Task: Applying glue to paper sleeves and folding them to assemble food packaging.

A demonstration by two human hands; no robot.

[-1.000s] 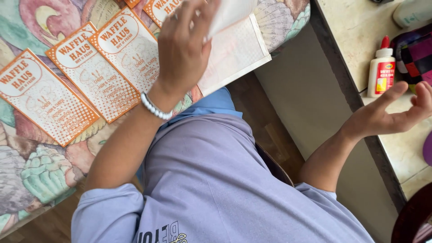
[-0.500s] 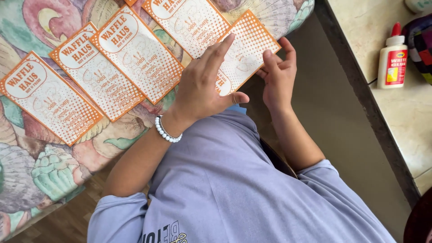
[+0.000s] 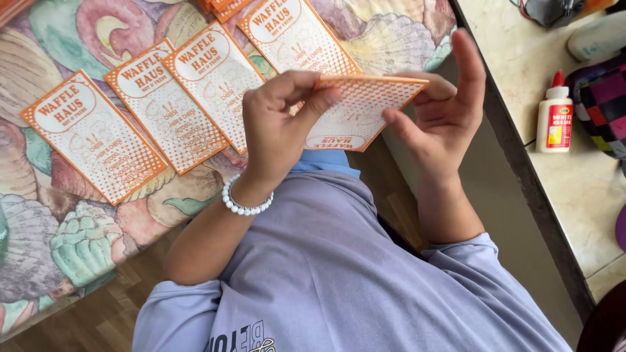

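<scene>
Left hand (image 3: pixel 280 124) covers left end of held orange card (image 3: pixel 365 107); fine print on it too small to read
Right hand (image 3: pixel 443 111) hides card's right corner
Topmost cards (image 3: pixel 222 6) cut by upper edge
Dark checked bag (image 3: pixel 603 104) cut by right edge
Grey item (image 3: pixel 554 10) on tabletop (image 3: pixel 574 189) cropped at top, kind unclear

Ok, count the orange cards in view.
5, plus partial ones: one card between left hand and right hand; four on the cloth; more cut off at top.
</scene>
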